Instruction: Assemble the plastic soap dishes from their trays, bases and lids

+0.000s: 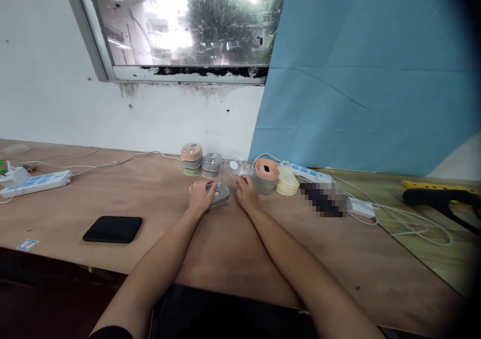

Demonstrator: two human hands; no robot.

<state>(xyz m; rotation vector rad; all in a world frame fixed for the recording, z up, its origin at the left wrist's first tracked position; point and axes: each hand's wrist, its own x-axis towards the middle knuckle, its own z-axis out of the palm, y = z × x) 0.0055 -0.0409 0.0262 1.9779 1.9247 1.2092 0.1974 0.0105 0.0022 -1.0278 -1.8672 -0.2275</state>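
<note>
My left hand is closed round the left side of a grey oval box lid, its thumb on top; the lid lies low over the table. Just to the right, my right hand has its fingers pinched together at the near edge of a clear plastic piece; its exact shape is hard to make out. Behind the left hand stand a stack of peach, grey and green boxes and a grey box stack. Right of my right hand are a peach-topped stack and several cream lids.
A black phone lies on the brown table at the left. Power strips stand at the far left and back right. White cables and a white adapter lie at the right, beside a blurred dark object.
</note>
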